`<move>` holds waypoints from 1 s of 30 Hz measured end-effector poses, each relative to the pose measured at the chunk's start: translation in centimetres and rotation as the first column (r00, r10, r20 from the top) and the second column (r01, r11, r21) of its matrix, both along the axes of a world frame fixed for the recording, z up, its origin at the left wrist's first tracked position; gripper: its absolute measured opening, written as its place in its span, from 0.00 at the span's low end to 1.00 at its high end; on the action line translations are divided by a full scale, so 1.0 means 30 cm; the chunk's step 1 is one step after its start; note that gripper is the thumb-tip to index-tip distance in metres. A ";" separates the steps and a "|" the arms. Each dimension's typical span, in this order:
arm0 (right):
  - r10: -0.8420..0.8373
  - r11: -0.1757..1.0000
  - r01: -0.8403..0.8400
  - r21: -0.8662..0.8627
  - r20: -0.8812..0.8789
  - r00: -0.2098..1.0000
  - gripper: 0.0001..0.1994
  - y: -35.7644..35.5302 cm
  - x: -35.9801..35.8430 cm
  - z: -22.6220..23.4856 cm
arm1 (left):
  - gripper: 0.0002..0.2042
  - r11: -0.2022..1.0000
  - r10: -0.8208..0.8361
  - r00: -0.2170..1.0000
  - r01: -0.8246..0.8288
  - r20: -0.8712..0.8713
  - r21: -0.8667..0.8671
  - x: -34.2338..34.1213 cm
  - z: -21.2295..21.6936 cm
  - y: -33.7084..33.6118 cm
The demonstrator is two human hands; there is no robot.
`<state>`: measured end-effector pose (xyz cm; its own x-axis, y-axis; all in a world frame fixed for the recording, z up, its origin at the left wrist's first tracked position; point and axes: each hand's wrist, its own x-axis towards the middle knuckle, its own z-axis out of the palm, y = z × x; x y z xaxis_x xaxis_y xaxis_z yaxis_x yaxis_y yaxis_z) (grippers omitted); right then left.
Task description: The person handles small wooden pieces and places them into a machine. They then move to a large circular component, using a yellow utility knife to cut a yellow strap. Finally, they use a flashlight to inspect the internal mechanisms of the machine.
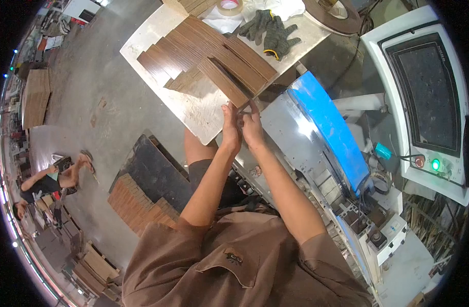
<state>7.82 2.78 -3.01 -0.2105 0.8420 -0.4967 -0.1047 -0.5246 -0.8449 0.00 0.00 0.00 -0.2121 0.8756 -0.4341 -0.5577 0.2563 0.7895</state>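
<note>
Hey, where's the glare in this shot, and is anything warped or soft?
Head view: strong glare on the grey machine panel beside the blue cover, milder sheen on the brown boards; head view: fisheye distortion bows the control panel near the right rim, with black corners around; head view: background clutter along the left rim is small and soft.

No words can be read clearly. Pale lettering [441,52] is carried near the upper right corner of the dark screen [424,97], too small to be made out. A blue mark [395,225] is borne by the white box [391,240], an emblem [233,256] by the brown shirt [275,261].
</note>
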 end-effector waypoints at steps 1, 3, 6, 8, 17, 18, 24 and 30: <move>-0.002 1.000 0.002 0.006 -0.012 1.000 0.33 -0.004 0.005 0.013 | 0.45 1.000 0.006 1.000 -0.006 0.013 0.004 0.008 0.006 -0.003; -0.001 1.000 0.002 0.010 -0.022 1.000 0.33 -0.010 0.005 0.011 | 0.46 1.000 0.013 0.999 -0.014 0.029 0.023 0.006 0.007 -0.013; -0.005 1.000 0.005 0.021 -0.002 1.000 0.33 -0.033 -0.003 -0.028 | 0.45 0.998 0.031 0.999 -0.032 0.038 0.048 -0.005 -0.004 -0.036; -0.024 0.998 0.022 0.051 0.030 0.999 0.33 -0.071 0.008 -0.044 | 0.45 0.997 0.062 0.997 -0.063 0.041 0.040 0.015 -0.009 -0.065; -0.095 0.989 0.082 -0.126 -0.099 0.990 0.35 -0.191 0.053 0.108 | 0.44 0.997 0.067 0.995 -0.065 -0.077 0.030 0.024 -0.094 -0.184; -0.075 0.995 0.067 -0.080 -0.107 0.991 0.35 -0.195 0.068 0.099 | 0.44 0.998 0.060 0.988 -0.056 -0.143 0.032 -0.010 -0.129 -0.183; -0.270 0.949 0.178 -0.261 -0.377 0.886 0.53 -0.229 0.020 0.063 | 0.47 0.989 0.146 0.918 -0.132 -0.368 0.063 -0.287 -0.080 0.026; -0.156 0.987 0.151 -0.048 -0.450 0.879 0.56 -0.221 -0.024 0.093 | 0.62 0.972 -0.153 0.957 0.191 -0.246 0.140 -0.447 -0.097 0.205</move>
